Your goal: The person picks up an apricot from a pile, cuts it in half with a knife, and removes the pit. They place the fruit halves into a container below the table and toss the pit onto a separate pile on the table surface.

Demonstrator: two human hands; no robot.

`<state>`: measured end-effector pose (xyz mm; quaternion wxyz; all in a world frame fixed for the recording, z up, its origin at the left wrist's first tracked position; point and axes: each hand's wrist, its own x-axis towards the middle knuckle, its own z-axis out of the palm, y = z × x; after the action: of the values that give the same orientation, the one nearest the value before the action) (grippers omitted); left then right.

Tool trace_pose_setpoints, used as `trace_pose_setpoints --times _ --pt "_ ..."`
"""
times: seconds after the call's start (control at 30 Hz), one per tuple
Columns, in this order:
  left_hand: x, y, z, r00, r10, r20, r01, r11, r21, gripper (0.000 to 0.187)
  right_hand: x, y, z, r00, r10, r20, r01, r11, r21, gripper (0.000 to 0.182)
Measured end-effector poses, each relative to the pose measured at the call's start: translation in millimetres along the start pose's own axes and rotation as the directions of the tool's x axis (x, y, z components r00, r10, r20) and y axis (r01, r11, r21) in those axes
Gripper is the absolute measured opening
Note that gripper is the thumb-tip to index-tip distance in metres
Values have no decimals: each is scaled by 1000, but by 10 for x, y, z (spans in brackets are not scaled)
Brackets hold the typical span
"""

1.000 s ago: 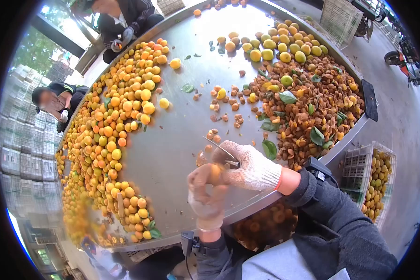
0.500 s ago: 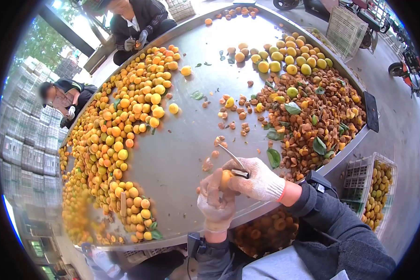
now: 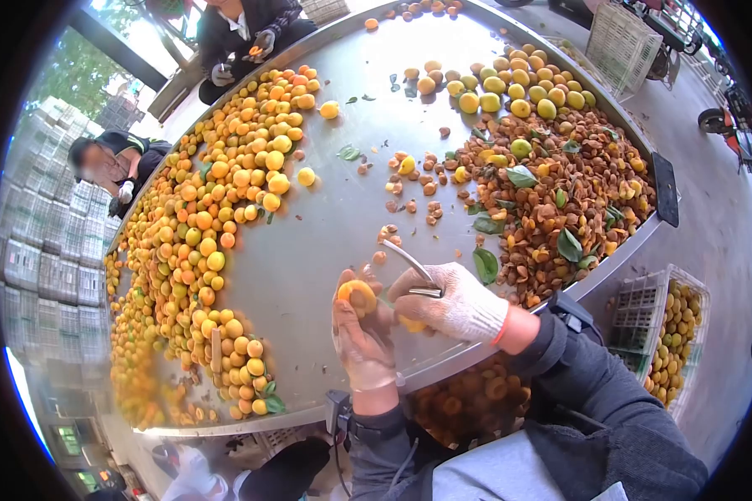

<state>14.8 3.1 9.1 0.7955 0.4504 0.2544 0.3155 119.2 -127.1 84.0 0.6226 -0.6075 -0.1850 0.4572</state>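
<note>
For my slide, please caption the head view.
Gloved left hand holds cut round orange fruit; right hand, curved metal tool.

- stacked along the left: pale crates (image 3: 46, 275)
- upper left: green foliage (image 3: 65, 73) beside a dark slanting beam (image 3: 115, 50)
- upper right: slatted crate (image 3: 624, 46)
- far right: motorbike (image 3: 734, 129), partly red
- right: flat black object (image 3: 665, 190)

Left hand (image 3: 364, 342) gloved, fingers up and curled, left forearm (image 3: 382, 447) near vertical, right hand (image 3: 461, 307) gloved, closed, just beside the left, right wrist (image 3: 520, 329) bare, right forearm (image 3: 597, 376) slanting inward
</note>
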Motion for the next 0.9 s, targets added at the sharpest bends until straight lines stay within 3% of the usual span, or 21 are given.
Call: trace_pose_setpoints --times 0.03,0.07,0.1,0.13,0.17,0.2,0.23,0.3,0.37,0.5,0.6,0.63,0.67,0.7,0.73,0.77,0.8,0.83,0.87,0.9 --pt "32 11 -58 994 -89 70 100 979 -179 43 33 122 -54 1000 0 8 0 1000 -1 21" --pt "49 29 -98 974 -162 159 208 916 -344 44 129 340 -134 967 -250 40 242 865 -439 20" --pt "54 43 -119 974 -159 160 206 916 -344 44 182 370 -152 878 -447 173 405 498 -767 19" --pt "50 51 -141 969 -205 137 238 921 -307 43 196 393 -167 785 -601 150 446 380 -811 20" --pt "36 46 -157 961 -252 111 274 922 -273 42 151 410 -184 787 -599 147 442 380 -812 20" --pt "5 31 -151 961 -255 111 276 920 -277 42 26 123 -113 874 -459 -158 359 831 -424 20" --pt "-36 16 -125 946 -306 105 321 924 -205 41 -36 -60 -78 931 -161 -327 216 966 142 21" --pt "-108 -4 -48 928 -359 101 370 920 -128 41 -20 -121 -95 871 -186 -455 368 859 355 20" --pt "-172 -34 42 885 -454 99 464 878 -118 45 -4 -77 -27 802 -271 -532 534 723 438 19" --pt "-260 -77 152 895 -439 79 443 896 -43 48 27 -3 69 780 -314 -542 597 635 491 19" --pt "-291 -68 230 902 -425 75 426 905 8 47 2 -31 126 686 -465 -560 625 770 126 21" --pt "-302 -80 243 938 -342 57 332 934 132 44 15 -9 102 687 -463 -560 624 771 127 21" --pt "-311 -97 255 965 -256 53 235 938 255 41 36 23 75 633 -623 -459 691 723 -29 22" --pt "-279 -211 213 964 -260 54 238 937 256 41 50 44 51 568 -755 -329 749 639 -173 23" --pt "-218 -385 147 997 -19 79 -11 933 360 38 29 27 41 599 -760 -254 744 645 -175 25" --pt "-190 -514 84 967 218 129 -253 857 450 36 51 30 27 601 -757 -256 741 648 -176 25" --pt "-220 -440 145 968 215 128 -250 857 451 36 90 37 11 575 -789 -217 750 615 -244 26" --pt "-269 -280 260 994 68 81 -94 926 365 34 138 59 8 549 -817 -175 757 575 -310 27" --pt "-290 -166 342 995 -84 48 68 960 270 33 265 140 71 511 -790 -338 799 582 -152 23" --pt "-269 -112 372 995 -86 46 70 960 273 33 286 119 65 513 -788 -340 797 584 -150 23"
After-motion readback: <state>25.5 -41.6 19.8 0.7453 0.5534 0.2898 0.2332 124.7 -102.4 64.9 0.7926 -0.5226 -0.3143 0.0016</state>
